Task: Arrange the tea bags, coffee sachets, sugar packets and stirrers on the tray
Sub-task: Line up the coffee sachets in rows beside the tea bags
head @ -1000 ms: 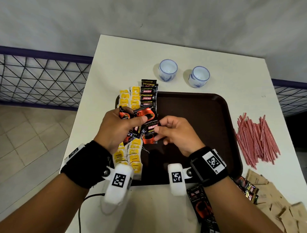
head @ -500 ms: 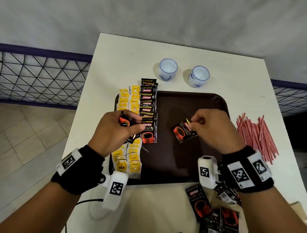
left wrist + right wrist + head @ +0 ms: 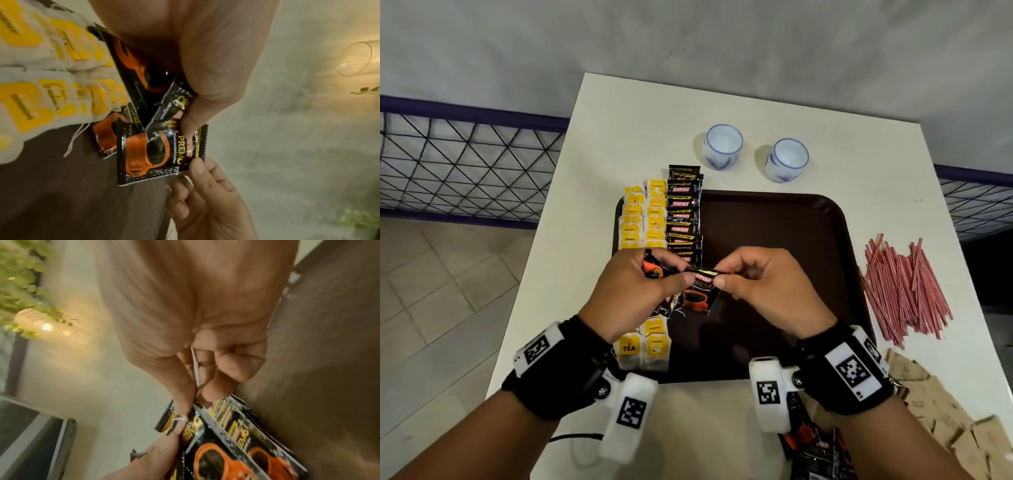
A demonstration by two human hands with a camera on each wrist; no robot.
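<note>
Both hands meet above the left part of the tray (image 3: pixel 774 219). Left hand (image 3: pixel 635 291) grips a small fan of coffee sachets (image 3: pixel 664 301), fingers curled round them; holding the stock this way keeps the supply beside the row under construction. Right hand (image 3: pixel 767 291) pinches the top edge of a single sachet (image 3: pixel 700 294) between thumb and forefinger; the left thumb also presses on it, so the sachet is shared between both hands, judged to be mid-transfer or being aligned. A column of coffee sachets (image 3: pixel 683 209) lies overlapped along the tray's left side, next to two columns of tea bags (image 3: pixel 643 219); overlapping conserves tray space. Stirrers (image 3: pixel 904 287) and sugar packets (image 3: pixel 935 407) rest on the bench (image 3: pixel 619 137), off the tray to the right, not yet arranged. More sachets (image 3: pixel 815 448) lie at the near bench edge.
</note>
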